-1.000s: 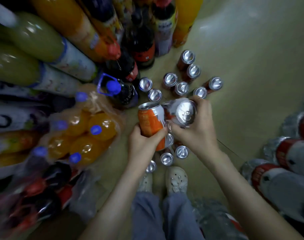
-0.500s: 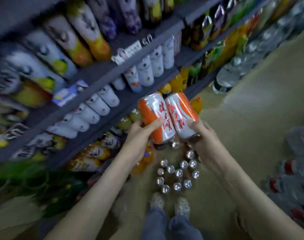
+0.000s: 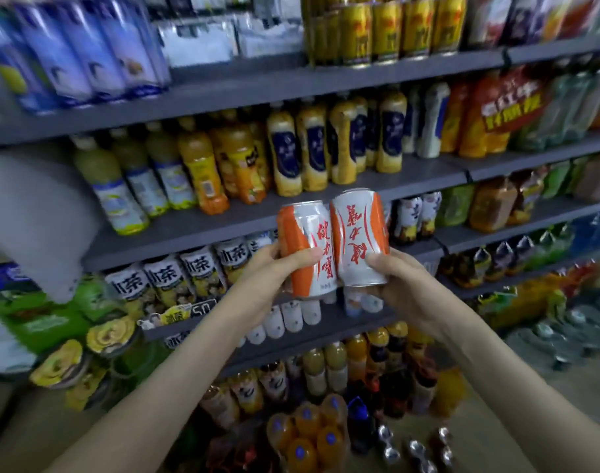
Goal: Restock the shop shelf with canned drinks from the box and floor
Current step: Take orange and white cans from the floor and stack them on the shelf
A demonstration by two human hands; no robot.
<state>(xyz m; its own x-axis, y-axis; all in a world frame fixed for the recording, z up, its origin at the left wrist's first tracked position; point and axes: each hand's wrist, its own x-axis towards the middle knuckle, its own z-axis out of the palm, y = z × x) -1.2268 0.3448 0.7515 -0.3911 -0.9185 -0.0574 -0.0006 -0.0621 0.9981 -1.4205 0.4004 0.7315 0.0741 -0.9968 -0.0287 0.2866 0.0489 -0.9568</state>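
Observation:
My left hand (image 3: pixel 269 269) grips an orange-and-white drink can (image 3: pixel 305 249) with red lettering. My right hand (image 3: pixel 402 285) grips a second can (image 3: pixel 358 235) of the same kind. Both cans stand nearly upright, side by side and touching, raised in front of the grey shop shelf (image 3: pixel 189 230) at mid height. Several more cans (image 3: pixel 414 448) stand on the floor at the bottom edge, only their silver tops showing.
The shelves are packed with bottles: yellow juice bottles (image 3: pixel 203 169), iced tea bottles (image 3: pixel 196 271), gold cans (image 3: pixel 387 29) on top. A shrink-wrapped pack of orange bottles (image 3: pixel 309 435) sits on the floor. Green packets (image 3: pixel 42 322) fill the left side.
I have risen from the floor with both cans. The view has swung up from the floor cans to the shelves, and the cans are now held higher, at shelf level.

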